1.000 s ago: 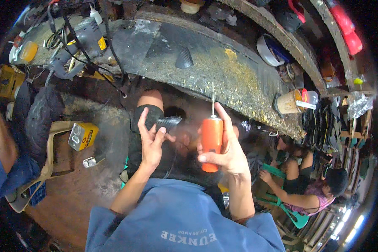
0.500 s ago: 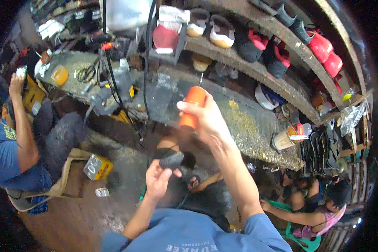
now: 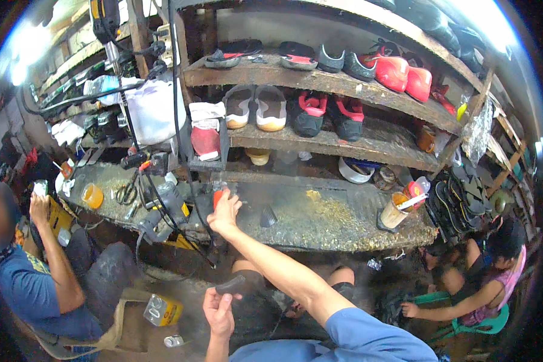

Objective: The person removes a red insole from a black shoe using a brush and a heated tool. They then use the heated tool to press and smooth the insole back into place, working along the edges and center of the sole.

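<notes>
Nearest, on the near side of the desk [image 3: 344, 226] and apart from it, the left hand [image 3: 221, 311] pinches a dark, curved piece [image 3: 230, 285] between thumb and fingers. A yellow tin [image 3: 170, 309] stands on the near side of the desk too, to the left of that hand. Farther out, the right hand [image 3: 225, 214] reaches over the desk, its fingers wrapped around an orange cylinder [image 3: 217, 198], mostly hidden; whether the cylinder touches the desk, I cannot tell. Another dark piece [image 3: 268, 218] sits on the desk, right of this hand. A grey power tool [image 3: 173, 204] lies toward the desk's left end, a beige container [image 3: 393, 215] near its right end. Behind and above the desk, a wooden shelf [image 3: 344, 148] carries shoes [image 3: 270, 108].
</notes>
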Action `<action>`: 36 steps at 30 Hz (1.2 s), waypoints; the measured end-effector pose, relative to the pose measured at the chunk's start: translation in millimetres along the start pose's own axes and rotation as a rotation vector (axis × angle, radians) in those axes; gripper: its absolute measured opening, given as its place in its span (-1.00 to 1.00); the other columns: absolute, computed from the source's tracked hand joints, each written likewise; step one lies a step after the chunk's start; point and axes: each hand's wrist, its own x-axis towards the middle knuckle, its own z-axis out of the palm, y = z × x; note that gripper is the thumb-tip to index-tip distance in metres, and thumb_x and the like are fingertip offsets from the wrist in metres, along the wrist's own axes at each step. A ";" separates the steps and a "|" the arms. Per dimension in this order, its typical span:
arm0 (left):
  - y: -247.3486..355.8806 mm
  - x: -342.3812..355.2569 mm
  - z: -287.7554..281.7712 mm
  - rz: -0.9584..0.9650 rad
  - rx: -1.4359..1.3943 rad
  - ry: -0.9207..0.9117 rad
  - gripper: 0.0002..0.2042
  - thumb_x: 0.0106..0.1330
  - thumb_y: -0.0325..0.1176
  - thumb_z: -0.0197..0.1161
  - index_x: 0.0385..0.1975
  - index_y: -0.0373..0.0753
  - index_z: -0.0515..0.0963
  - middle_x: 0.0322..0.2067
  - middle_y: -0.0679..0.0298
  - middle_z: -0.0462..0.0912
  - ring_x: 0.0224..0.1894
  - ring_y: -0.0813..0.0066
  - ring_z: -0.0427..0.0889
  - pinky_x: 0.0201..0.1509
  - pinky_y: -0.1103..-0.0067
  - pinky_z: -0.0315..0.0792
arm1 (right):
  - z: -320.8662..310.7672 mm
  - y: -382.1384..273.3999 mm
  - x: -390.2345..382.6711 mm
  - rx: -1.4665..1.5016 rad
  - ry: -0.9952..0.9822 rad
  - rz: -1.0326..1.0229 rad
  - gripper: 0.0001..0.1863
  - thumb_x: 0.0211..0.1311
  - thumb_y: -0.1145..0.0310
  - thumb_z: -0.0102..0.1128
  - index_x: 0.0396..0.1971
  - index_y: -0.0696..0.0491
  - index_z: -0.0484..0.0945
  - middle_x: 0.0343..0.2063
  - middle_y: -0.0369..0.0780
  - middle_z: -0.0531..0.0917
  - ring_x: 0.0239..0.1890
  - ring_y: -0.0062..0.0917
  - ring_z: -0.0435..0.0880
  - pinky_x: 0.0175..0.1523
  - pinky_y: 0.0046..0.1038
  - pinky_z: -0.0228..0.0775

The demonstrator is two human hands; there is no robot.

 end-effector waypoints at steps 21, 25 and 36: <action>10.5 80.3 145.0 -0.260 0.183 -0.484 -0.63 0.59 -0.55 0.28 0.31 -0.29 0.37 0.10 0.14 0.66 0.07 0.39 0.73 0.14 0.40 0.72 | -296.0 100.5 -154.3 0.851 -0.382 0.110 -0.83 0.47 0.32 0.49 -0.22 0.10 0.74 -0.33 -0.30 0.77 -0.29 -0.60 0.73 -0.09 -0.45 0.61; -9.0 70.9 159.0 -0.328 0.115 -0.465 -0.68 0.57 -0.52 0.30 0.23 -0.31 0.43 -0.01 0.14 0.74 -0.09 0.41 0.78 0.04 0.42 0.72 | -305.3 120.1 -168.0 1.016 -0.306 0.214 -0.84 0.44 0.34 0.51 -0.22 0.11 0.75 -0.33 -0.29 0.78 -0.31 -0.59 0.73 -0.11 -0.46 0.61; -30.7 60.4 153.7 -0.539 0.038 -0.408 -0.87 0.59 -0.49 0.30 0.02 -0.33 0.59 -0.11 0.21 0.75 -0.16 0.44 0.78 -0.01 0.39 0.77 | -296.1 129.1 -187.1 1.039 -0.302 0.236 -0.79 0.57 0.25 0.40 -0.27 0.05 0.69 -0.34 -0.34 0.73 -0.27 -0.62 0.74 -0.14 -0.54 0.60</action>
